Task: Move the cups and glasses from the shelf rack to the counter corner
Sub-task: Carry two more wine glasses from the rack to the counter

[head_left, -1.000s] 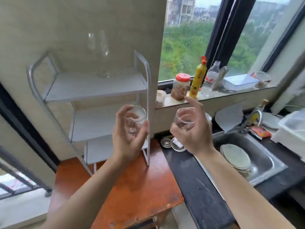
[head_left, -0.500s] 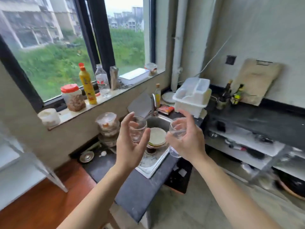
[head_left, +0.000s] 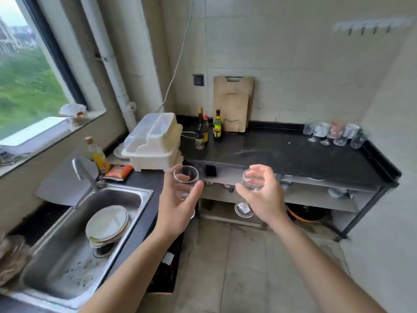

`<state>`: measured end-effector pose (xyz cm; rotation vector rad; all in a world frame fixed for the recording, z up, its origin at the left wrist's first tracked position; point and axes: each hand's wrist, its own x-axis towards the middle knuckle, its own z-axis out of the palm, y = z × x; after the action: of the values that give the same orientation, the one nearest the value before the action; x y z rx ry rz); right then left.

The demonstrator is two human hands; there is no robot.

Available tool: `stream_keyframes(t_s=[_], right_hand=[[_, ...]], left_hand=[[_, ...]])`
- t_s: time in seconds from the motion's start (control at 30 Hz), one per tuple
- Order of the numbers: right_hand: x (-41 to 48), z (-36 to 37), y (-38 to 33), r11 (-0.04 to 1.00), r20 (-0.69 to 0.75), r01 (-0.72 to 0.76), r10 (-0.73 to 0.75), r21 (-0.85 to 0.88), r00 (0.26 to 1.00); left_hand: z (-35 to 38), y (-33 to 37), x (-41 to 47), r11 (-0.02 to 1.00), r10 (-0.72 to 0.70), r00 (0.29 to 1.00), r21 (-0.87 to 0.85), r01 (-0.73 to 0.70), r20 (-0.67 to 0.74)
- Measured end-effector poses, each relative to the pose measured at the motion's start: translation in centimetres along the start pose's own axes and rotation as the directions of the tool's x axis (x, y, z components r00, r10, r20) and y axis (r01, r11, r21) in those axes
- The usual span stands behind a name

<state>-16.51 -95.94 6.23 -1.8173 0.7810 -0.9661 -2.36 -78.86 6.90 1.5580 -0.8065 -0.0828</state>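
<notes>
The left hand (head_left: 177, 205) and right hand (head_left: 264, 198) are bare, with slim fingers. The left forearm (head_left: 126, 272) and right forearm (head_left: 320, 267) are slender and uncovered all the way to the bottom edge of the view. The fingernails look short and plain, though blur makes that hard to confirm.

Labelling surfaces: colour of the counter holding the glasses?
The counter is black; head view shows it best.
</notes>
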Motion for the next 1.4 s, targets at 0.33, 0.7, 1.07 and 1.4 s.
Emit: stream_keyframes(t_s=[0.33,0.7,1.07,1.4], right_hand=[[16.9,-6.6,8.2,0.995,-0.247,-0.073,0.056,-0.061,0.967],[30.0,-18.2,14.3,0.978,-0.518,-0.187,0.115,-0.09,0.848],[42.8,-36.2,26.1,0.969,-0.607,-0.246,0.186,-0.015,0.773],[54.5,-47.7,36.8,0.917,-0.596,-0.398,0.328,0.016,0.733]], left_hand=[[18.1,-3.4,16.1,0.995,0.081,0.964,-0.081,-0.062,0.254],[40.0,-2.3,28.8,0.972,0.133,0.834,-0.233,-0.005,0.536],[66.0,-1.6,32.5,0.961,0.086,0.687,-0.242,0.133,0.721],[81.9,-6.1,37.3,0.998,-0.057,0.716,0.012,0.068,0.696]])
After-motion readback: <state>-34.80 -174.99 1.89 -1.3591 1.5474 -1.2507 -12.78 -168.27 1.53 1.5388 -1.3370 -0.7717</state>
